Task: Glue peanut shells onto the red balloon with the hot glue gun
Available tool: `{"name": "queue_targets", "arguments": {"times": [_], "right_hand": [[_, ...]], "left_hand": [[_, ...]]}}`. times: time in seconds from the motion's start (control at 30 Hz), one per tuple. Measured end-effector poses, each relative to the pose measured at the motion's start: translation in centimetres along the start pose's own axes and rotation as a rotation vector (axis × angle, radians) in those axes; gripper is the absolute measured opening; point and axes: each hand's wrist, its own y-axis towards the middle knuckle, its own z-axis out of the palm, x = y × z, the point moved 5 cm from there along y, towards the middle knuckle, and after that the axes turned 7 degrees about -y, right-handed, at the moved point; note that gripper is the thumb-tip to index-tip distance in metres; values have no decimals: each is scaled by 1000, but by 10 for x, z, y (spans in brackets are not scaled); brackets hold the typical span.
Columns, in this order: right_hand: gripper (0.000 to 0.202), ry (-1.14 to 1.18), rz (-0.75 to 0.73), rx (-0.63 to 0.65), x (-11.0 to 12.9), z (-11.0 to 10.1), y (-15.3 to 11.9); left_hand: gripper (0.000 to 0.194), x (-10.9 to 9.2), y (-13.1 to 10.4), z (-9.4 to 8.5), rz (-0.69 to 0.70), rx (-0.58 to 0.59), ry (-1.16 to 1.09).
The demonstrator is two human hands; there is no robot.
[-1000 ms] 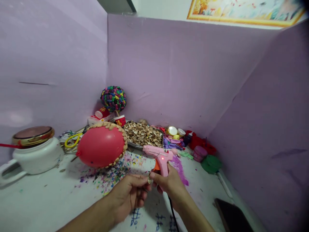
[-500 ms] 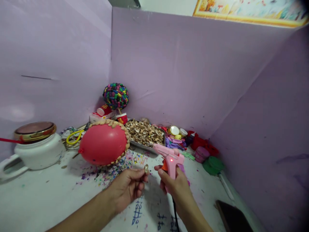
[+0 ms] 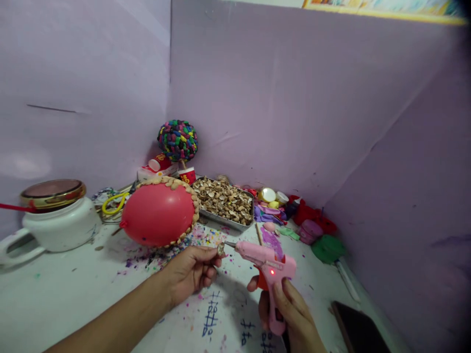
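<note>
My left hand (image 3: 195, 274) pinches a small shell half (image 3: 221, 249), probably a nut shell, between thumb and fingers. In my right hand (image 3: 290, 306) is a pink glue gun (image 3: 270, 264) with a glowing red light, its orange trigger under my fingers. The metal nozzle points left, very close to the shell; whether they touch I cannot tell. Behind my left hand lies a red balloon (image 3: 158, 211), its far and right sides edged with tan shells. A metal tray (image 3: 235, 226) behind the gun is heaped with similar shells (image 3: 224, 198).
At left stands a white mug (image 3: 61, 225) with a gold-rimmed lid. A multicoloured ball (image 3: 178, 140) on a red cup is at the back. Deflated balloons (image 3: 270, 214), a green lid (image 3: 327, 248) and a dark phone-like slab (image 3: 358, 326) lie right. Coloured bits litter the white table (image 3: 91, 304).
The glue gun has turned and shifted right and down, bringing its nozzle level with the shell. My left hand still holds the shell, slightly higher and further left.
</note>
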Motion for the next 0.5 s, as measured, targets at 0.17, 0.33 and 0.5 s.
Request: {"name": "queue_targets", "arguments": {"times": [0.17,0.33,0.5], "right_hand": [[50,-61,-27,-11,-3,0,-1],[49,-81,-21,-19,-3,1,-4],[49,-96,-12,-29,-1,1,-5]], "left_hand": [[5,-2,1,0,11,-7,4],[4,-1,1,0,14,3,16],[5,-1,1,0,24,19,27]]}}
